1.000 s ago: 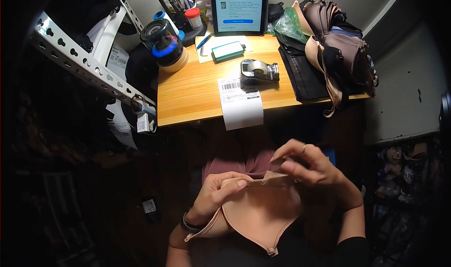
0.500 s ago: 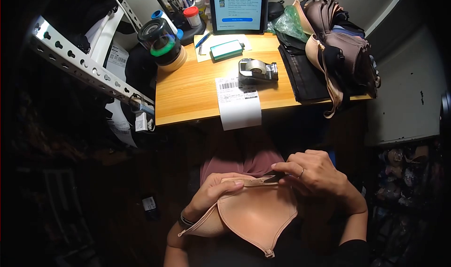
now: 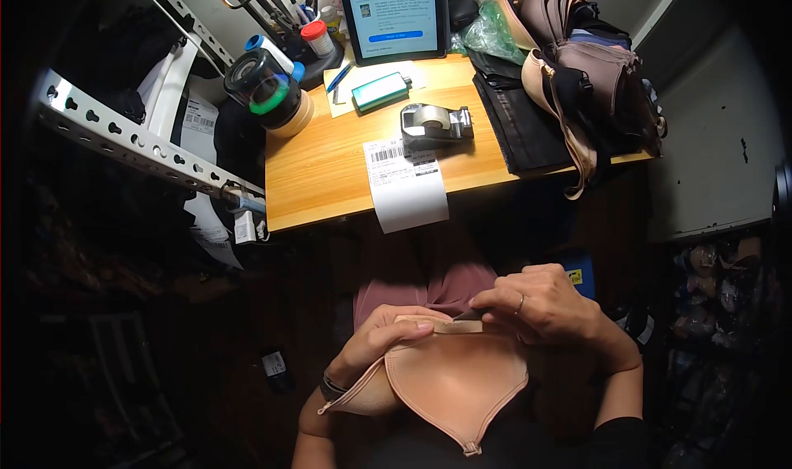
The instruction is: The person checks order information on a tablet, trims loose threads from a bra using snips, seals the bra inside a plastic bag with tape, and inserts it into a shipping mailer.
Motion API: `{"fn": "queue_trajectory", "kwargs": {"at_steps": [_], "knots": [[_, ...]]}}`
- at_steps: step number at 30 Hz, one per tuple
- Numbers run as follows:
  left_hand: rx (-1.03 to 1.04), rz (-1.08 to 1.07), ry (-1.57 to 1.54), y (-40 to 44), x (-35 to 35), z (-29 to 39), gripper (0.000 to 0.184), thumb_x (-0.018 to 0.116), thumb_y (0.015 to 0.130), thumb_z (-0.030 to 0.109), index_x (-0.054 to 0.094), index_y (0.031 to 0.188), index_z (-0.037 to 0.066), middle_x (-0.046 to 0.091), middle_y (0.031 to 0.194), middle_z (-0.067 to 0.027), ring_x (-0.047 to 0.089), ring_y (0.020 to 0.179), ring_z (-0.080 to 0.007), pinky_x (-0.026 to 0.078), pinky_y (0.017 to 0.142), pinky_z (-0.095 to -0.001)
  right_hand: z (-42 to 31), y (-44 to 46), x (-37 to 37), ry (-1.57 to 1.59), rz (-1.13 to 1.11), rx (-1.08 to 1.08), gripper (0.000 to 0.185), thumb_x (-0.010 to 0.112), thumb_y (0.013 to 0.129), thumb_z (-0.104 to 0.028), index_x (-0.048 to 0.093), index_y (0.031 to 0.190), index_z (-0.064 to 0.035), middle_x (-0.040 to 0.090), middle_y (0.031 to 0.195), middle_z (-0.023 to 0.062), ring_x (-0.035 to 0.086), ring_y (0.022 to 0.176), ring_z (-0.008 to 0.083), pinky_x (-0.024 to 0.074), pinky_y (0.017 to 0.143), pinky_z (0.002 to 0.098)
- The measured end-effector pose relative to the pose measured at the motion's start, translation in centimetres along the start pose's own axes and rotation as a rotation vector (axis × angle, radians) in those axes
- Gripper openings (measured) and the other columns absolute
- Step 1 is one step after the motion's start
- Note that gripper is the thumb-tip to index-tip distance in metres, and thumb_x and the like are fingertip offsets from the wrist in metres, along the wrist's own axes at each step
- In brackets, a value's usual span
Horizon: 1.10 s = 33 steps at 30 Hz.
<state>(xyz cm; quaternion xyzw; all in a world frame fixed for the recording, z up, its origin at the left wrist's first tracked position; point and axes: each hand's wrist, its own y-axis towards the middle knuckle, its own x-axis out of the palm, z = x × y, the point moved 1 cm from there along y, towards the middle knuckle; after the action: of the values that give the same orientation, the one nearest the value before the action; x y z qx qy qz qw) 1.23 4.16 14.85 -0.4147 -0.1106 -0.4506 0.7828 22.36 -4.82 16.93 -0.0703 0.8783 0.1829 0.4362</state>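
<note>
A beige bra (image 3: 459, 380) hangs over my lap, its moulded cup facing up toward me. My left hand (image 3: 386, 337) is closed on the band at its upper left, thumb on top. A wristband circles that wrist. At the band's upper right, my right hand (image 3: 540, 302), with a ring on one finger, grips a small dark pointed cutting tool (image 3: 470, 314). Its tip points left along the band edge, close to my left fingertips. Most of the tool is hidden by my right fingers, so its exact kind does not show.
Ahead stands a wooden table (image 3: 322, 184) with a tape dispenser (image 3: 436, 127), a printed label (image 3: 408, 197), a teal-and-white box (image 3: 381, 92) and a tablet (image 3: 394, 15). A pile of bras (image 3: 582, 65) lies at the right on black bags (image 3: 516, 131). A perforated metal shelf (image 3: 124, 143) borders the left.
The view has shifted slightly, so the table sits a little further left. The tool's tip has moved left along the bra's band, and its blade shows less. Both hands keep their hold.
</note>
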Motion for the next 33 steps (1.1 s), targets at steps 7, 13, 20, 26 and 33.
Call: {"fn": "queue_trajectory", "kwargs": {"at_steps": [7, 13, 20, 26, 33], "knots": [[0.052, 0.043, -0.060, -0.6, -0.3, 0.2, 0.033, 0.055, 0.082, 0.015, 0.060, 0.101, -0.011, 0.065, 0.094, -0.0166, 0.063, 0.082, -0.0187, 0.049, 0.076, -0.0276, 0.9, 0.3, 0.0, 0.448, 0.023, 0.205, 0.040, 0.071, 0.074, -0.029, 0.058, 0.105, -0.0064, 0.062, 0.081, 0.0068, 0.063, 0.063, 0.0226, 0.0499, 0.062, 0.0290], [0.043, -0.125, -0.185, -1.1, -1.7, 0.1, 0.032, 0.055, 0.089, 0.016, 0.056, 0.113, -0.006, 0.062, 0.105, -0.0096, 0.057, 0.099, -0.0124, 0.043, 0.089, -0.0248, 2.2, 0.0, -1.2, 0.838, -0.375, 0.416, 0.020, 0.060, 0.076, -0.004, 0.062, 0.095, 0.0027, 0.065, 0.073, 0.0066, 0.060, 0.066, 0.0091, 0.0468, 0.061, 0.0244], [-0.195, -0.286, 0.535, 0.2, -9.5, -3.2, 0.037, 0.063, 0.087, 0.028, 0.061, 0.106, -0.003, 0.057, 0.082, 0.0044, 0.047, 0.075, -0.0025, 0.040, 0.062, -0.0192, 6.1, -1.2, -0.5, 1.016, -0.085, 0.779, 0.019, 0.064, 0.083, -0.019, 0.063, 0.079, -0.0002, 0.054, 0.064, -0.0039, 0.048, 0.061, 0.0023, 0.0373, 0.054, 0.0190], [-0.209, -0.210, 0.449, -1.4, -11.1, -1.9, 0.034, 0.066, 0.085, 0.023, 0.063, 0.107, -0.003, 0.057, 0.074, 0.0058, 0.045, 0.063, 0.0006, 0.036, 0.052, -0.0159, 7.3, -2.1, 2.0, 1.309, -0.030, 0.963, 0.018, 0.068, 0.079, -0.021, 0.061, 0.075, -0.0046, 0.050, 0.063, -0.0055, 0.045, 0.056, 0.0021, 0.0339, 0.051, 0.0174], [-0.036, -0.030, 0.917, -0.7, -14.0, -1.9, 0.027, 0.068, 0.082, 0.027, 0.067, 0.090, 0.001, 0.050, 0.059, 0.0040, 0.041, 0.054, -0.0027, 0.035, 0.046, -0.0219, 8.0, -3.0, 2.4, 1.181, -0.025, 0.964, 0.019, 0.066, 0.081, -0.020, 0.060, 0.078, -0.0029, 0.050, 0.062, -0.0049, 0.046, 0.056, 0.0023, 0.0374, 0.052, 0.0188]]}}
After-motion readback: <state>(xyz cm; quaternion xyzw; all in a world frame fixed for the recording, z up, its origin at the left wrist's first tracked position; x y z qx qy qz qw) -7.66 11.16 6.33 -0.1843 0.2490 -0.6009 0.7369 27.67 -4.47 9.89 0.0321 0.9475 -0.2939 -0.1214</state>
